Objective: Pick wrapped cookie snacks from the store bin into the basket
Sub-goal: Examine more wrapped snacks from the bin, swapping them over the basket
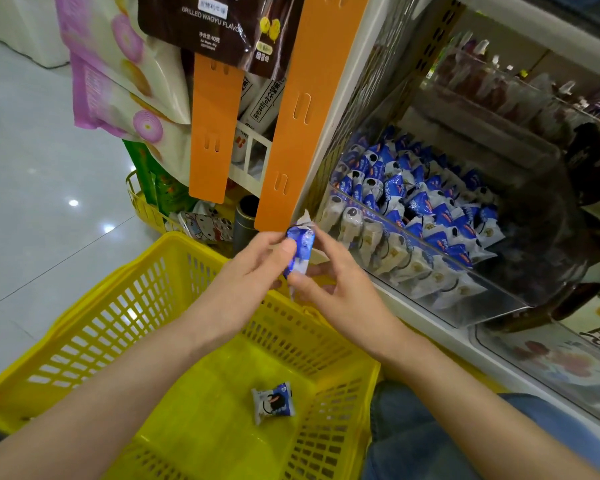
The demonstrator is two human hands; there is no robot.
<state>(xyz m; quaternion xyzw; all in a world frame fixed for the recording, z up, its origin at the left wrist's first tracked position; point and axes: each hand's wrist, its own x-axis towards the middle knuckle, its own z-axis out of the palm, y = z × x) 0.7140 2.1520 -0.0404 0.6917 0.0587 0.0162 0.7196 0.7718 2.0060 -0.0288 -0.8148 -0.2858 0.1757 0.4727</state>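
two flat orange plastic strips with slot holes hang down the shelf end, a short one (214, 129) left of a long one (303, 109), with a dark brown snack bag printed "grilled wagyu flavor" (201, 20) hanging above them and pale bags with pink and yellow ring pictures (118, 64) to their left. below, a second yellow basket (142, 209) on the glossy white tiled floor (32, 174) holds a cartoon-cat phone case (208, 225) beside a dark grey metal cylinder (245, 220). blue denim (416, 441) shows at the lower right.
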